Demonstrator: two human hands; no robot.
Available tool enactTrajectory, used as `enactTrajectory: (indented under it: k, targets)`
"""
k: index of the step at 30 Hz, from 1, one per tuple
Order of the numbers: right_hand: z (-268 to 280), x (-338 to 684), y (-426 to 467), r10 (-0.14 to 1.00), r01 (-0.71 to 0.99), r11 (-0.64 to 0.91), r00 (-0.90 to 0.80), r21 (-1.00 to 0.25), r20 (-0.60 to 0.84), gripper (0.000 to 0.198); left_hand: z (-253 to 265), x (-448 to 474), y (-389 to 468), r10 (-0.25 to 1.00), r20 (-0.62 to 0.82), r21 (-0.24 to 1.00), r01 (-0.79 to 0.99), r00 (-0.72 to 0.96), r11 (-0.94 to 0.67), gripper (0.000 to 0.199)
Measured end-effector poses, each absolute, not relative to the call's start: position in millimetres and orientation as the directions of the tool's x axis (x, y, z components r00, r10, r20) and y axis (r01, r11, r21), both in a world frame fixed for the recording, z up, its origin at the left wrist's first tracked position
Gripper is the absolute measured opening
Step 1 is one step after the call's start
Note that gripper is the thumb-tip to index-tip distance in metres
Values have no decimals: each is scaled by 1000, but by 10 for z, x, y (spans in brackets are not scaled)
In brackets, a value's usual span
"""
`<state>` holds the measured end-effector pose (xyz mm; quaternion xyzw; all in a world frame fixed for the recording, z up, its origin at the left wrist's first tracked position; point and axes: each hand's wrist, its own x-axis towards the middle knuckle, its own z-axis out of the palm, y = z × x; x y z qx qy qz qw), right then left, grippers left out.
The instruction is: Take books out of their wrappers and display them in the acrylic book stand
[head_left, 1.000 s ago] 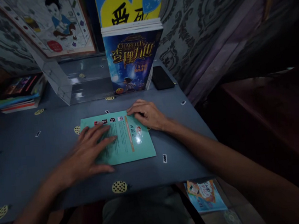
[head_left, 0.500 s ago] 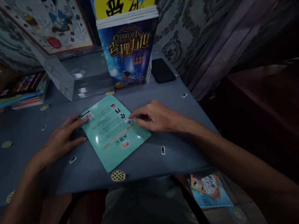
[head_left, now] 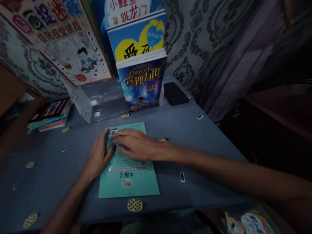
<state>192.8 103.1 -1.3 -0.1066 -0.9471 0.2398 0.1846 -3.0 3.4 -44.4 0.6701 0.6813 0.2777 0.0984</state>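
Note:
A thin turquoise book (head_left: 143, 185) lies flat on the table, back cover up, with a barcode at its far left corner and a round picture near its lower edge. Along its left edge rests my left hand (head_left: 100, 156), thumb over the cover and apart from the fingers. My right hand (head_left: 136, 144) lies palm down across the upper middle of the cover, fingers stretched toward the barcode and hiding much of the printed text. Both hands are slightly blurred, and their fingertips nearly meet.
Upright books in a clear stand, a blue Charlie IX book (head_left: 144, 84) in front, rise behind. A black phone (head_left: 175, 93) lies right of them; a stack of books (head_left: 51, 115) is at the left. Another book (head_left: 249, 226) sits below the table's front edge.
The turquoise book has turned from slanted to nearly straight. My right hand has moved from its right edge onto the cover, close to my left hand. The camera view has tilted up.

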Motion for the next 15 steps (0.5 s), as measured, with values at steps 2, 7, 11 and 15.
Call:
enactTrajectory:
  k: [2,7,11,15]
  targets:
    - [-127,1697,1067,249,114,903,-925,-415,289,24,-503,-25,18,959,261,512,858,-108,-43,67]
    - [-383,1634,1222,270,146,903,-925,-405,267,42,-471,-20,5,961,255,491,870,-105,-35,66]
    - [-478,2033,1396,351,235,879,-908,-416,228,52,-431,-11,8,969,229,442,897,-88,-23,60]
    - [-525,2362,1498,451,319,836,-862,-446,229,56,-448,-49,26,973,232,337,939,-14,-67,53]
